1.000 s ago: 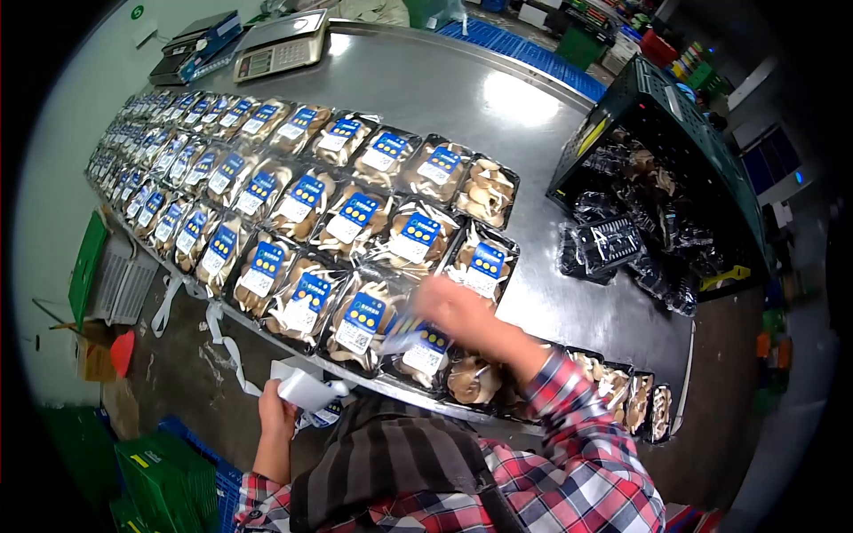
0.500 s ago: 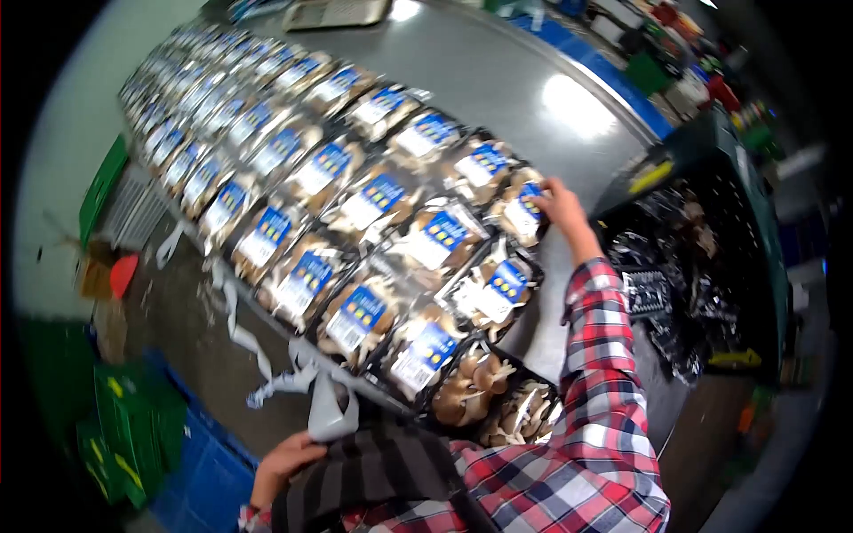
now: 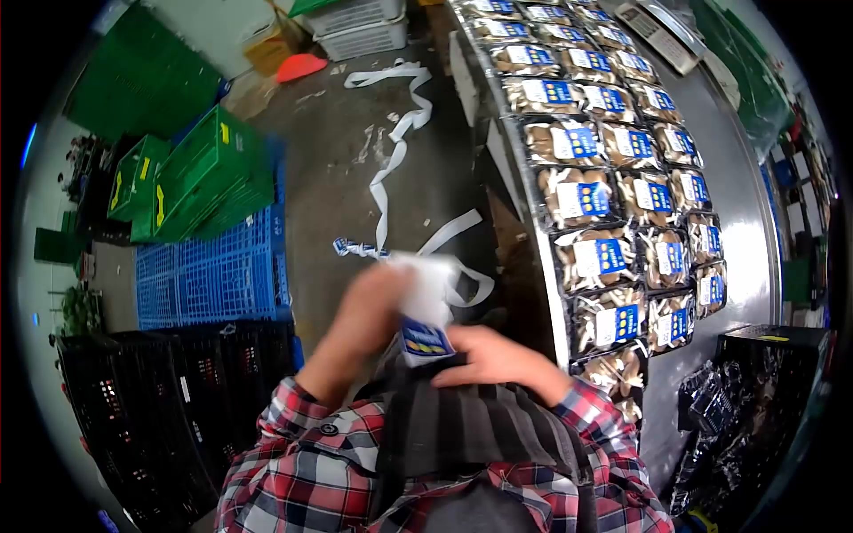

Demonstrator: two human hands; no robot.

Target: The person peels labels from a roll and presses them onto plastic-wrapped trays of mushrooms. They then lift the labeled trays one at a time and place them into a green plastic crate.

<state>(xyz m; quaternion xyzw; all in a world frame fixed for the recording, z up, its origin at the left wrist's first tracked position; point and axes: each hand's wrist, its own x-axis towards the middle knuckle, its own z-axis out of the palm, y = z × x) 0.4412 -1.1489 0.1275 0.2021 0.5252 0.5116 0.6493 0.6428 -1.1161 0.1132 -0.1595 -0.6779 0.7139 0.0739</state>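
Note:
In front of my apron, my left hand [image 3: 369, 306] is closed around a roll of labels [image 3: 428, 289], smeared by motion. A blue-and-white label [image 3: 426, 341] hangs at its lower end. My right hand [image 3: 498, 360] has its fingertips at the right edge of that label and seems to pinch it. White backing strip [image 3: 379, 200] trails from the roll down toward the floor in loops. To the right, labelled mushroom packs [image 3: 593, 253] stand in rows on the metal table [image 3: 742, 231]. The nearest mushroom pack [image 3: 615, 369] shows mushrooms and no label.
At the table's near right stands a dark crate [image 3: 791, 417] with black plastic trays [image 3: 706, 400]. On the left are green crates [image 3: 218, 178], a blue pallet [image 3: 209, 275] and stacked black crates [image 3: 169, 400]. A scale [image 3: 657, 35] sits at the table's far end.
My view has turned left. My right hand has left a pack on the table and come to the label roll. My left hand has risen with the roll in front of my body.

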